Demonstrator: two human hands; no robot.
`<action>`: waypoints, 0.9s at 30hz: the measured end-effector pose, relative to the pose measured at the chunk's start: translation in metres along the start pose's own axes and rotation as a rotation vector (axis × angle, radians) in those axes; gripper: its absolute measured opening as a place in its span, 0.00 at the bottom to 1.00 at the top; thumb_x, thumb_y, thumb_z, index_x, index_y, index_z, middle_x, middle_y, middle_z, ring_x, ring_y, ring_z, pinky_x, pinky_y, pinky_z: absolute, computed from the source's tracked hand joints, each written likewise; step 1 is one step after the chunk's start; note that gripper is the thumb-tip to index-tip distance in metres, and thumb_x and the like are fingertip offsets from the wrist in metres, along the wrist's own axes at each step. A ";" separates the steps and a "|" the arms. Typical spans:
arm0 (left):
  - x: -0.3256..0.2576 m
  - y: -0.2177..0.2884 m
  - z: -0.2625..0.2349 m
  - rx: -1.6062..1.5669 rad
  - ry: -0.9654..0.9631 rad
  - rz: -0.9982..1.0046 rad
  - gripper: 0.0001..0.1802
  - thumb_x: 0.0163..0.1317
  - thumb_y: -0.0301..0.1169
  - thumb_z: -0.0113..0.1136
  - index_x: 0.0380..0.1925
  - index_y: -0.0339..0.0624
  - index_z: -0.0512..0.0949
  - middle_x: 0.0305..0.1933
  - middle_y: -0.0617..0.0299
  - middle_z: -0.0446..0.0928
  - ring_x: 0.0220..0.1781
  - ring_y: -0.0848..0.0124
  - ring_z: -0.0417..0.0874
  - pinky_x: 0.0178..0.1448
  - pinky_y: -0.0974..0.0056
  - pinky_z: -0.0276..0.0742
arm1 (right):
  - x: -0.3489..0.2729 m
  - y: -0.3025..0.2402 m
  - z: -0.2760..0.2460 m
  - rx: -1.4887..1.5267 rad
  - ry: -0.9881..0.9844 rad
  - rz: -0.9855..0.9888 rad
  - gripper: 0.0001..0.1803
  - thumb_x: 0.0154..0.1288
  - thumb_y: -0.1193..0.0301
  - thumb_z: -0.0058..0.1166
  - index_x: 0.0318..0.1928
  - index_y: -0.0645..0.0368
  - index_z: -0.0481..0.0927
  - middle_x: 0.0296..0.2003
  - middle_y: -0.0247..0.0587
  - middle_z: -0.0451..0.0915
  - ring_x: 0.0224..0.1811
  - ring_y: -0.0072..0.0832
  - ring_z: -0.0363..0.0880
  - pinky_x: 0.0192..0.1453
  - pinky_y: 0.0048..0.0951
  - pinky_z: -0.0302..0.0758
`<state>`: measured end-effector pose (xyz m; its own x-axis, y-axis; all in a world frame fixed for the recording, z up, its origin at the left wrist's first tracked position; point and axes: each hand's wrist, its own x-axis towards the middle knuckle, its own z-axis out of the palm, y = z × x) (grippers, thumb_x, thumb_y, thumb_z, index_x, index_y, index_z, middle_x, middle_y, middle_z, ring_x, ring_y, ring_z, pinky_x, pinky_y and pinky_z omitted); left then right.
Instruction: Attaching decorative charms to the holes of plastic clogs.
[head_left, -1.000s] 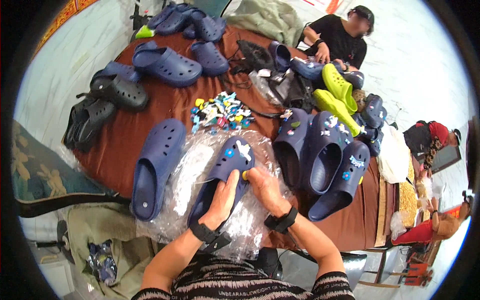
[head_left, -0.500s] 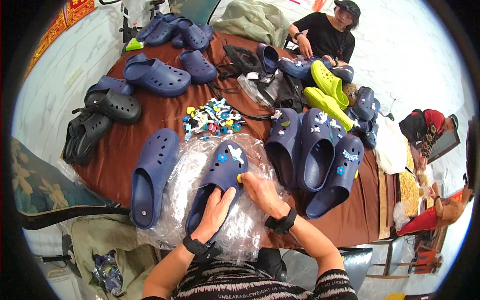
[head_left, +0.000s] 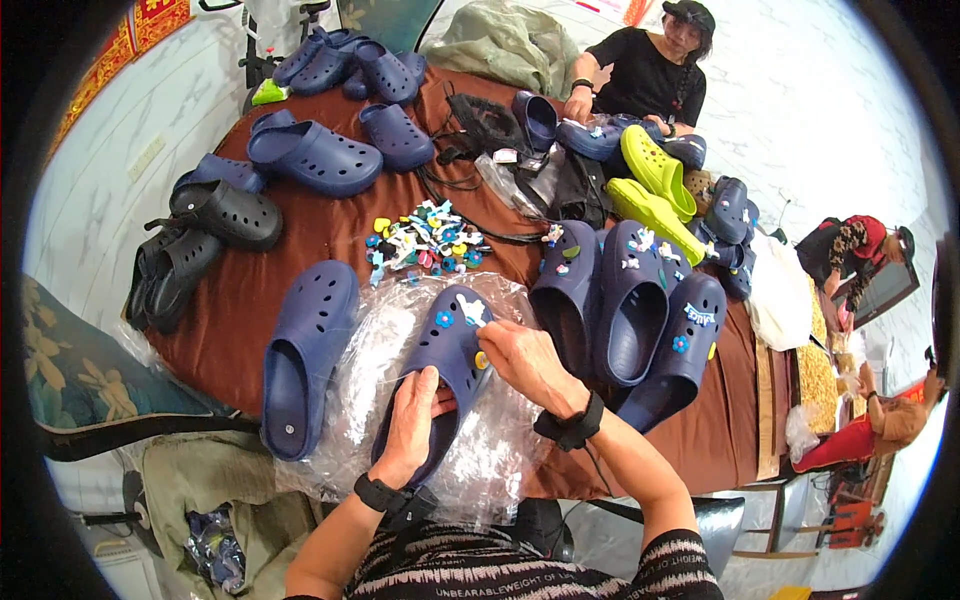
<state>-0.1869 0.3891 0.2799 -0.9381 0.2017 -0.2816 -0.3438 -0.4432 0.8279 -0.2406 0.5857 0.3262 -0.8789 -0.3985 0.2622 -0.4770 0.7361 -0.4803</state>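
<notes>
Clog [head_left: 448, 350] charm fitting, frame centre.
Left hand [head_left: 412, 425] clamps heel; right hand [head_left: 525, 360] pinches charm [head_left: 482, 360]. Clog likely light, flexible.

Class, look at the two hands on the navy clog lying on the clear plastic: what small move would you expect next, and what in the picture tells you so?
Probably the right hand presses the yellow charm into a hole of the clog. The charm sits at its fingertips against the clog's upper, two charms are already fixed there, and the left hand grips the clog's opening.
</notes>
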 end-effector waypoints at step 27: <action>0.004 0.000 0.002 0.049 -0.014 -0.041 0.28 0.74 0.51 0.45 0.55 0.34 0.70 0.51 0.55 0.75 0.50 0.66 0.78 0.54 0.60 0.77 | 0.115 0.096 0.049 -0.079 0.029 0.170 0.12 0.64 0.64 0.55 0.39 0.60 0.82 0.35 0.56 0.83 0.42 0.52 0.81 0.46 0.49 0.75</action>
<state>-0.1903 0.3916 0.2793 -0.9226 0.2310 -0.3089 -0.3788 -0.3912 0.8387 -0.3877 0.5839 0.2686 -0.9460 -0.2495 0.2068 -0.3186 0.8329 -0.4526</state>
